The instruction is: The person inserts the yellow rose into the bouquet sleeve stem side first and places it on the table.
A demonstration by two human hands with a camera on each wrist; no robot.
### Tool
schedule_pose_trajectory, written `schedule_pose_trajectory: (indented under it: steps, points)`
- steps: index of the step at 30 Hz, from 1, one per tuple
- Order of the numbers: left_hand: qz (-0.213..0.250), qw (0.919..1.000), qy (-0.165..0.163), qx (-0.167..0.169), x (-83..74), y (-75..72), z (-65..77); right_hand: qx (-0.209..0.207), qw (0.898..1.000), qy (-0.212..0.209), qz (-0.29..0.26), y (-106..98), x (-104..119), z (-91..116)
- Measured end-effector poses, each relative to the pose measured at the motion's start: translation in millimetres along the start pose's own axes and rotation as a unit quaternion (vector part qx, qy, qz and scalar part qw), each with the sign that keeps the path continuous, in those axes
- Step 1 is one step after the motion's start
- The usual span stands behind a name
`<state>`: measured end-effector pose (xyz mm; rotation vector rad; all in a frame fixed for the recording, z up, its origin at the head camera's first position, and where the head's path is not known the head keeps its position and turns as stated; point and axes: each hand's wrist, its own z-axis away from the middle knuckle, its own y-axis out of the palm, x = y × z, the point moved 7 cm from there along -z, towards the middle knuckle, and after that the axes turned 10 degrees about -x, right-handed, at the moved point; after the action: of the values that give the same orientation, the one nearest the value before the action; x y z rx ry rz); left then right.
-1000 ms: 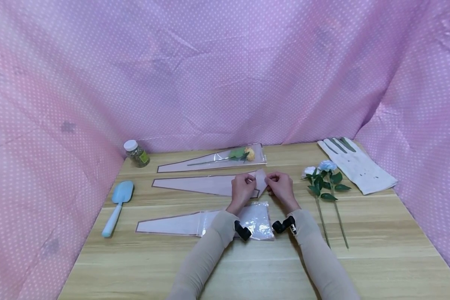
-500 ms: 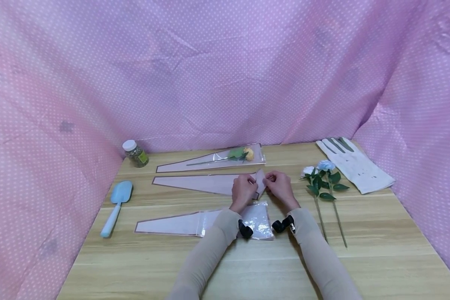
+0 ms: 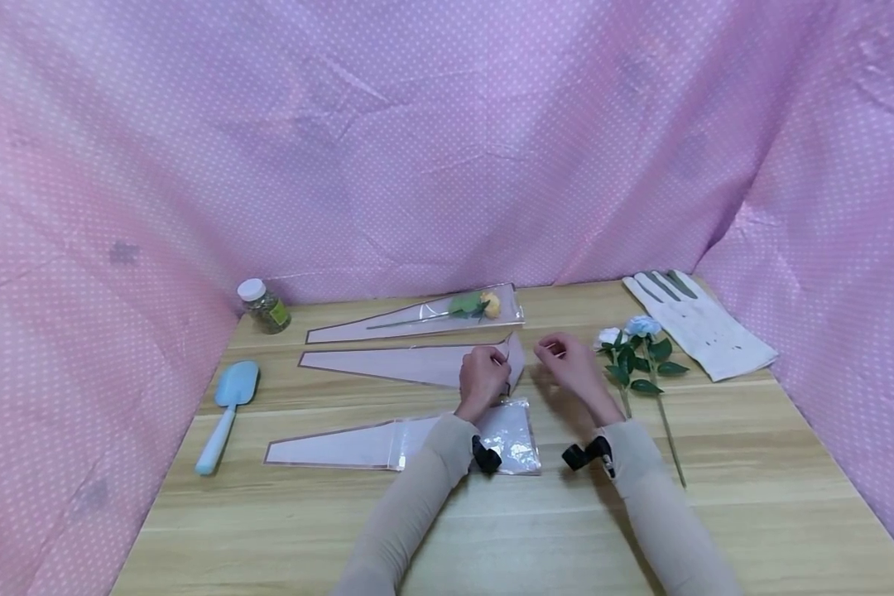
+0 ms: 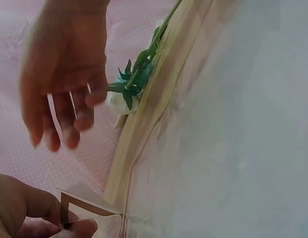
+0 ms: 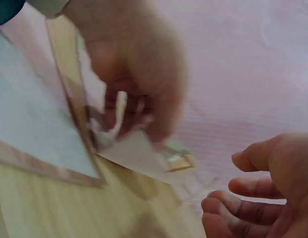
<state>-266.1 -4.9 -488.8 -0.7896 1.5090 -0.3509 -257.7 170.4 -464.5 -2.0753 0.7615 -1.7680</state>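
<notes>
My left hand (image 3: 484, 377) pinches the wide right end of the middle flower sleeve (image 3: 395, 362), a tapered clear-and-pale bag with a dark border. In the left wrist view its thumb and finger grip a corner of the sleeve (image 4: 92, 208). To the right of that end, my right hand (image 3: 572, 368) is in the air with loosely bent fingers, holding nothing. Its fingers are spread apart in the right wrist view. Nearest to it lie an artificial white rose (image 3: 608, 338) and a light blue rose (image 3: 642, 326), both with green leaves; the forearm hides part of the white rose's stem.
Behind lies another sleeve (image 3: 343, 334) with a yellow rose (image 3: 490, 305) inside. A third sleeve (image 3: 328, 449) lies in front, partly under the left forearm. A blue trowel (image 3: 237, 384) and a white-capped jar (image 3: 268, 311) are at left; white gloves (image 3: 708, 331) lie back right.
My right hand has let go of the sleeve's edge and moved right, towards the roses. My left hand keeps its grip on the sleeve, whose wide end now gapes more.
</notes>
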Motion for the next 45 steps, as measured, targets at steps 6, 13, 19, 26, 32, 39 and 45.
schedule_pose_trajectory:
  steps: [6, 13, 19, 26, 32, 39, 45]
  points:
    - [0.014, 0.9999, -0.005, 0.006, 1.1, 0.5, 1.8, -0.018, 0.999, 0.006, 0.037, -42, -10, 15]
    - [0.022, 0.9997, -0.007, 0.004, 1.5, -0.3, 2.3, -0.074, 0.993, -0.022, 0.094, -86, -22, 31]
    - [0.019, 0.9998, 0.0, -0.001, -0.3, -2.2, 1.5, -0.074, 0.991, -0.014, 0.112, -105, -34, 40]
    - [0.02, 0.9996, -0.017, 0.007, 0.2, -3.6, 1.4, -0.016, 0.991, 0.01, 0.132, -102, -49, 47]
    - [0.024, 0.9994, -0.024, 0.012, 1.8, -1.6, 1.6, 0.024, 0.988, 0.028, 0.152, -96, -56, 50]
    - [0.025, 0.9992, -0.027, 0.018, 3.0, 0.5, 1.7, 0.059, 0.98, 0.035, 0.184, -92, -62, 52]
    - [0.025, 0.9992, -0.024, 0.021, 4.5, 1.5, 2.3, 0.06, 0.979, 0.042, 0.19, -94, -63, 65]
